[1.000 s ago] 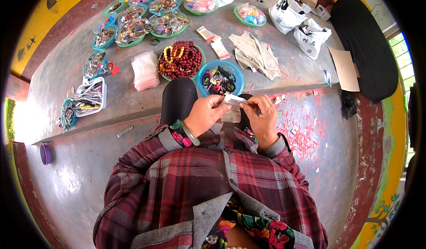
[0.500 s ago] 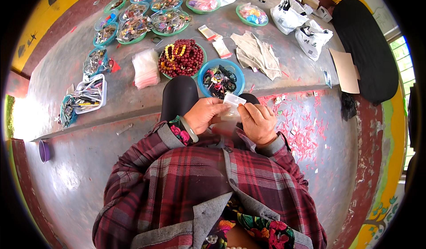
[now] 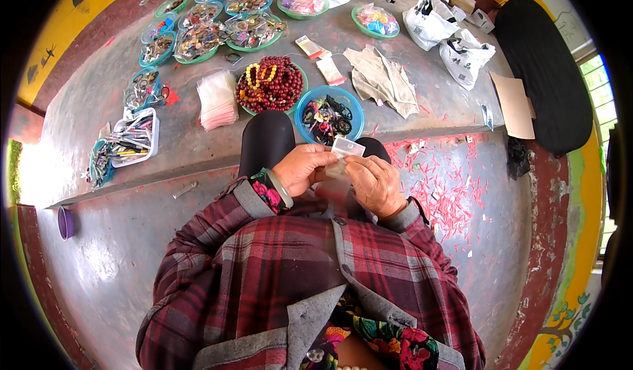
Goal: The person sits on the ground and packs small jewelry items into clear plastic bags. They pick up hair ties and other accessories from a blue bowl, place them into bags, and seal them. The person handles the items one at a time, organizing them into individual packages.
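Note:
Between my two hands, above my lap, is a small clear plastic bag [image 3: 347,147] with a pale top. My left hand [image 3: 302,170] pinches its left side between thumb and fingers. On the right side, the fingers of my right hand [image 3: 376,184] are closed on the same bag. What the bag contains, if anything, is too small to make out. Just beyond my hands stands a blue bowl [image 3: 359,114] holding dark hair ties and small colourful pieces. Left of it, dark red and yellow bead strings [image 3: 271,83] are heaped in a green bowl.
A stack of clear bags [image 3: 217,100] lies left of the beads. Further left stands a white tray [image 3: 155,133] of pens. Several bowls of trinkets fill the far left. A beige cloth [image 3: 382,80] and white plastic bags [image 3: 465,57] lie right. Red scraps [image 3: 448,205] litter the lower floor.
My right hand has shifted slightly left, closer to my left hand, and its fingers now cover more of the small bag. The left hand has barely moved.

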Motion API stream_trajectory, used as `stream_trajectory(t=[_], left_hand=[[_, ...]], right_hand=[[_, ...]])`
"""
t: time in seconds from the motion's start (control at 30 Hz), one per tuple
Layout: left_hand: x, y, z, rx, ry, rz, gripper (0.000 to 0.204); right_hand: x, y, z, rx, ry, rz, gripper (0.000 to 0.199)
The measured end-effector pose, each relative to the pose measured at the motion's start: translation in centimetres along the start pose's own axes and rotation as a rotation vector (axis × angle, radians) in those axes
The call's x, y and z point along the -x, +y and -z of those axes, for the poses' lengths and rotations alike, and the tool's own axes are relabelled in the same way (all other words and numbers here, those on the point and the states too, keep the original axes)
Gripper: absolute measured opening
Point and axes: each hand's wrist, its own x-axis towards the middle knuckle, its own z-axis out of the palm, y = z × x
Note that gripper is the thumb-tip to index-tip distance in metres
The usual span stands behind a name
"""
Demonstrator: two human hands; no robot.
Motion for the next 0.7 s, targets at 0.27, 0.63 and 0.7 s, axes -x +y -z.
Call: stream_trajectory(t=[0.27,0.63,0.7], left_hand=[[-0.08,0.17,0.03,0.224,-0.053,-0.024,0.027],[-0.08,-0.40,-0.02,-0.068,0.053,-0.111,0.022],[-0.04,-0.37,-0.17,-0.109,0.046,-0.128,0.023]], right_hand=[[-0.21,-0.02,0.16,-0.099,-0.019,-0.018,0.018],[-0.74,0.49,0.17,-0.412,0.216,-0.655,0.025],[-0.63,0.68,0.04,-0.333,0.160,-0.653,0.021]])
